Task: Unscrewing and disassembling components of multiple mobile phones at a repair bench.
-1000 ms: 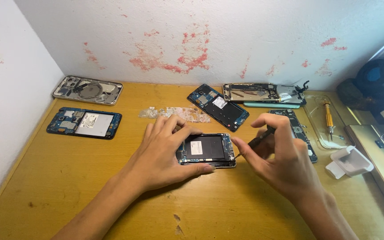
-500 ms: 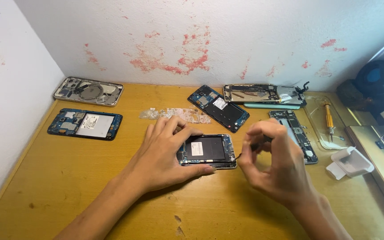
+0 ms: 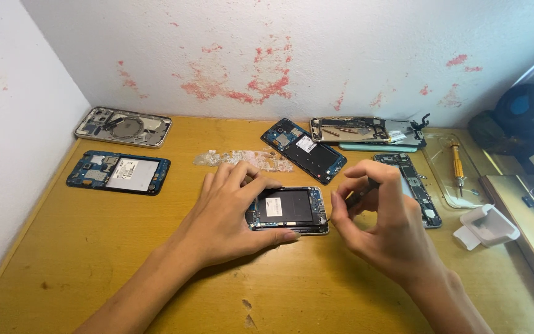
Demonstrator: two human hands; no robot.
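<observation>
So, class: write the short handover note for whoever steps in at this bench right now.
Left hand: flat on the wooden table, fingers bracing the opened phone.
Right hand: pinching a thin dark tool, tip at the phone's right edge.
Done: the phone's back is off, battery and board exposed.
Left: cannot tell what the tip is working on.
Nearby: four other opened phones and a yellow-handled screwdriver.
</observation>
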